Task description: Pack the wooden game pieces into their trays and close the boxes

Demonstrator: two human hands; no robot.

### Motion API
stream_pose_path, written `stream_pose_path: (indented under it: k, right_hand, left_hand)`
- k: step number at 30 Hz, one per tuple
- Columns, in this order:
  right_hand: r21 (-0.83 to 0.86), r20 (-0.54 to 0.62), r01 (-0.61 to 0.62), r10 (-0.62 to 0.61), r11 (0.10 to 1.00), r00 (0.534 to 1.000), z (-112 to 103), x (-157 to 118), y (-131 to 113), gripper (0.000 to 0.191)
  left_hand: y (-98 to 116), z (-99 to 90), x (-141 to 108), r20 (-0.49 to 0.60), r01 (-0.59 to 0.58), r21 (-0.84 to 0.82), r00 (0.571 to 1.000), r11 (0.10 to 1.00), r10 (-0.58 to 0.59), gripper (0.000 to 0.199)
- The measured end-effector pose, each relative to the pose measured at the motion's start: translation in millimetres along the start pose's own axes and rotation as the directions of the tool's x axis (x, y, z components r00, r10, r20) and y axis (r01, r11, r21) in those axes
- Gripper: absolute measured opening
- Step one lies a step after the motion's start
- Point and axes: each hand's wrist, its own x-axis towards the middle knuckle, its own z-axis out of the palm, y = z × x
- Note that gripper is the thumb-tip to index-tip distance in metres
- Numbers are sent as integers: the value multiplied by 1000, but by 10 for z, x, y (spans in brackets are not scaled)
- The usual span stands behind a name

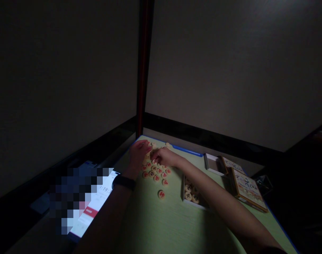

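Observation:
Several round wooden xiangqi pieces (156, 177) with red or dark characters lie in a loose cluster on the green tabletop (155, 225). One red-marked piece (161, 194) sits apart, nearer to me. My left hand (139, 151) rests at the cluster's left edge, fingers stretched out beside the pieces. My right hand (165, 156) reaches over the far part of the cluster with its fingers curled down among the pieces. Whatever its fingertips hold is hidden. Under my right forearm, a white-edged box tray (183, 188) holds several dark-marked pieces (188, 196).
On the right stand an open white box part (212, 164) and two printed boxes (249, 187). A blue strip (187, 150) runs along the table's far edge. A lit phone screen (97, 204) is at the left, beside my left forearm. Walls rise behind the table.

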Motion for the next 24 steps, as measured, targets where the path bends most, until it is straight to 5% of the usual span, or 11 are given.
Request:
stream_pose_path:
  k: [10,17,24]
  right_hand:
    - [-101,-101,-9,-1,995,995,44,46,-190,27]
    - [-293,1,62,-64,954,998,177,147,-450,34]
    - [-311,5,31,-30,950,1000,209,172,-487,36]
  left_hand:
    - [39,-25,-8,-20,-16,32,1000,999,17,25]
    - [78,-41,19,-131,-52,73,989,996,61,20]
    - [75,-44,27,-139,-55,54,988,997,62,15]
